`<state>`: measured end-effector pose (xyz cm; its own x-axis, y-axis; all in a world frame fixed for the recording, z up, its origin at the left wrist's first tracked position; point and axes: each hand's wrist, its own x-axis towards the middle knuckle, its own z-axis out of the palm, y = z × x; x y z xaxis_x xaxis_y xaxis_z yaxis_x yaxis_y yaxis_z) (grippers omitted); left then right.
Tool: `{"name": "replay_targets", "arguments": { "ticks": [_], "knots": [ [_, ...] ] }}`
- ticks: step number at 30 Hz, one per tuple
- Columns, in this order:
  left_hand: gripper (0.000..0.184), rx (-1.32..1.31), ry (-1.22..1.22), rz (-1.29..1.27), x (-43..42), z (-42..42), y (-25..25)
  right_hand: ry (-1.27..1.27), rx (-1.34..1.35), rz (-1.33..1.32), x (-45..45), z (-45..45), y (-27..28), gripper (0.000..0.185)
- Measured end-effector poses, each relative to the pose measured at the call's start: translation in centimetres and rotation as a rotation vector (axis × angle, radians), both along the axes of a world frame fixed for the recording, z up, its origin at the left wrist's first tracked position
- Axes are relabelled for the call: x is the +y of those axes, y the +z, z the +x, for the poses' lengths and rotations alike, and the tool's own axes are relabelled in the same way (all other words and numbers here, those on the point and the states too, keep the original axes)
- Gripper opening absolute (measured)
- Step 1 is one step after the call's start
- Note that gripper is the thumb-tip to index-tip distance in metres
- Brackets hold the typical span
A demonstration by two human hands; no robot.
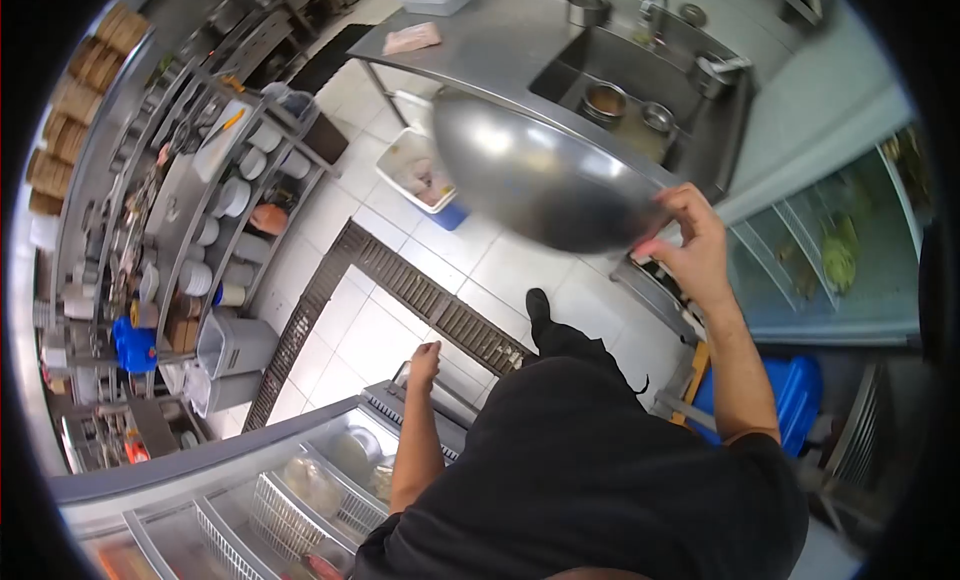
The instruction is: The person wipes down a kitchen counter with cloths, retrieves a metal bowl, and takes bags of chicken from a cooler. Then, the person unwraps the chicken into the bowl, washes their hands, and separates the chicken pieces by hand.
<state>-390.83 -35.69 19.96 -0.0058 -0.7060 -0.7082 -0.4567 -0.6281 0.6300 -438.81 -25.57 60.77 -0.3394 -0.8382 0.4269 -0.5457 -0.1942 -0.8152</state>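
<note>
My right hand (692, 248) is closed on the edge of a large shiny metal bowl (540, 175), thumb and fingers pinching its rim. The bowl hangs tilted above the tiled floor, slightly blurred, in front of the steel sink counter. My left hand (425, 365) is low and closed, beside a curved metal bar (455, 395) at the end of a refrigerated case. What its fingers hold, if anything, is hidden.
A sink (635, 90) holds several pots. Behind the bowl, a white tub (405, 165) stands on the floor. Dish-laden shelving (225, 195) is left, a glass-doored fridge (820, 250) right. White baskets (290, 520) sit inside the case. A drain grate (430, 295) crosses the floor.
</note>
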Motion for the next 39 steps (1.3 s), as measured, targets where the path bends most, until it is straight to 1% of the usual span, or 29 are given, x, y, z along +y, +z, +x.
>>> {"name": "replay_targets", "arguments": {
  "ticks": [2, 4, 5, 6, 7, 9, 10, 11, 12, 13, 14, 16, 17, 19, 20, 22, 23, 24, 25, 26, 28, 29, 31, 32, 34, 35, 36, 38, 39],
  "knots": [
    [0.054, -0.035, -0.061, 0.095, -0.8, -0.3, -1.7, -0.094, -0.416, 0.103, -4.0, -2.9, -3.6, 0.036],
    [0.056, -0.053, -0.061, 0.168, -1.4, -0.5, -3.7, -0.25, -0.717, 0.07, -7.7, -8.3, -7.5, 0.041],
    [0.058, -0.155, -0.153, 0.097, -1.4, 0.1, -5.7, -0.334, -0.872, 0.06, -9.7, -10.6, -8.7, 0.045],
    [0.061, -0.259, -0.246, 0.023, -1.7, 0.7, -7.7, -0.38, -1.053, 0.001, -11.5, -11.8, -8.3, 0.052],
    [0.062, -0.279, -0.248, 0.065, -1.7, 1.2, -8.2, -0.425, -1.234, -0.053, -12.7, -12.8, -7.8, 0.058],
    [0.063, -0.313, -0.196, 0.159, -1.3, 2.0, -8.4, -0.443, -1.373, -0.219, -14.8, -16.3, -9.8, 0.082],
    [0.063, -0.353, -0.238, 0.139, -1.5, 3.5, -8.4, -0.112, -1.432, -0.227, -17.2, -19.3, -10.6, 0.096],
    [0.062, -0.385, -0.386, 0.112, -2.6, 5.0, -9.1, -0.256, -1.336, -0.22, -18.7, -20.1, -10.2, 0.107],
    [0.062, -0.415, -0.554, 0.091, -3.3, 6.3, -9.0, -0.468, -1.182, -0.276, -20.5, -19.9, -10.1, 0.107],
    [0.061, -0.425, -0.214, 0.198, -5.3, 4.7, -4.3, -0.597, -1.094, -0.218, -22.3, -20.0, -9.4, 0.104],
    [0.061, -0.431, -0.144, 0.192, -7.3, 4.7, -3.0, -0.733, -0.993, -0.161, -24.1, -20.0, -9.2, 0.102],
    [0.061, -0.423, -0.029, 0.176, -9.9, 4.6, -2.6, -0.775, -0.962, -0.071, -27.5, -19.7, -9.1, 0.094],
    [0.061, -0.429, 0.015, 0.168, -11.2, 4.4, -2.8, -0.788, -0.944, -0.032, -29.9, -19.5, -8.9, 0.09],
    [0.06, -0.439, 0.083, 0.151, -14.4, 4.2, -3.7, -0.759, -0.776, 0.092, -35.3, -19.3, -9.7, 0.079],
    [0.059, -0.416, 0.059, 0.191, -16.9, 4.5, -4.2, -0.776, -0.683, 0.145, -37.0, -19.5, -10.5, 0.073],
    [0.059, -0.36, -0.09, 0.287, -23.3, 5.0, -5.3, -0.541, -0.031, -0.015, -41.6, -24.9, -19.4, 0.044],
    [0.058, -0.313, -0.041, 0.279, -26.0, 4.4, -4.6, -0.659, 0.024, 0.073, -45.0, -18.5, -14.1, 0.038],
    [0.057, -0.268, 0.006, 0.266, -30.1, 4.1, -3.6, -0.774, 0.061, 0.191, -48.4, -16.5, -13.3, 0.034],
    [0.057, -0.303, 0.027, 0.152, -33.3, 4.3, -5.0, -0.709, 0.07, 0.168, -51.4, -16.0, -14.4, 0.029],
    [0.057, -0.286, -0.027, 0.085, -37.5, 4.1, -6.4, -0.647, 0.204, 0.143, -54.2, -16.9, -17.3, 0.03],
    [0.058, -0.267, -0.094, -0.037, -45.2, 5.3, -7.1, -0.55, 0.439, 0.038, -58.5, -13.4, -18.5, 0.032],
    [0.059, -0.254, -0.111, -0.126, -48.7, 5.1, -6.9, -0.561, 0.506, 0.012, -59.9, -12.1, -19.2, 0.031],
    [0.057, -0.294, -0.257, -0.182, -55.9, 5.8, -8.5, -0.526, 0.671, -0.015, -62.5, -10.6, -22.2, 0.03],
    [0.055, -0.259, -0.234, -0.11, -59.0, 5.7, -9.1, -0.509, 0.696, 0.055, -62.9, -9.9, -23.1, 0.031],
    [0.055, -0.236, -0.38, -0.23, -64.7, 5.1, -7.5, -0.475, 0.736, 0.18, -64.2, -9.0, -24.8, 0.033],
    [0.055, -0.269, -0.417, -0.191, -67.5, 4.9, -7.7, -0.401, 0.673, 0.286, -64.1, -9.5, -25.9, 0.036],
    [0.055, -0.325, -0.558, -0.32, -70.4, 6.2, -10.4, -0.424, 0.727, 0.315, -64.4, -9.0, -25.6, 0.035],
    [0.054, -0.268, -0.473, -0.286, -74.9, 5.1, -8.0, -0.48, 0.833, 0.359, -64.2, -7.4, -24.4, 0.033],
    [0.053, -0.247, -0.442, -0.299, -77.1, 4.1, -6.1, -0.542, 0.771, 0.339, -64.7, -6.7, -24.0, 0.032]
  ]
}}
